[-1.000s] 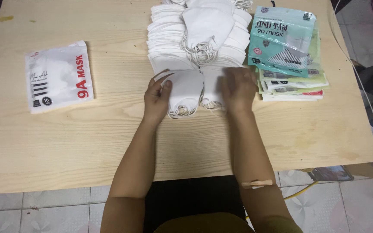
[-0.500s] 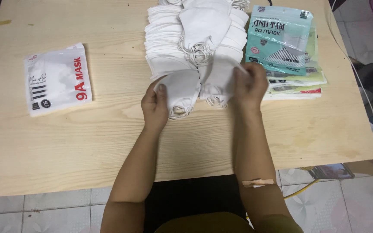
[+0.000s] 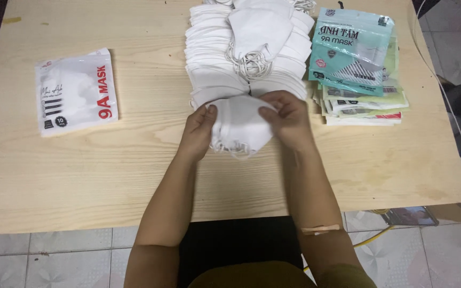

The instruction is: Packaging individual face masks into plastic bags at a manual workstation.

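A small stack of folded white face masks (image 3: 240, 125) is held between both my hands just above the light wooden table (image 3: 108, 176). My left hand (image 3: 198, 128) grips its left edge and my right hand (image 3: 289, 118) pinches its right top corner. White ear loops hang below the stack. Right behind it lies a large pile of the same white masks (image 3: 225, 64), with one mask and its bundled loops on top.
A white filled mask pouch with red lettering (image 3: 76, 92) lies at the left. A stack of flat teal and white packaging pouches (image 3: 356, 66) sits at the right. A white cable (image 3: 444, 85) runs along the table's right edge. Tiled floor shows below.
Both hands pulled masks off the front of the big pile, pressed them together into one stack and lifted it slightly off the table toward me.
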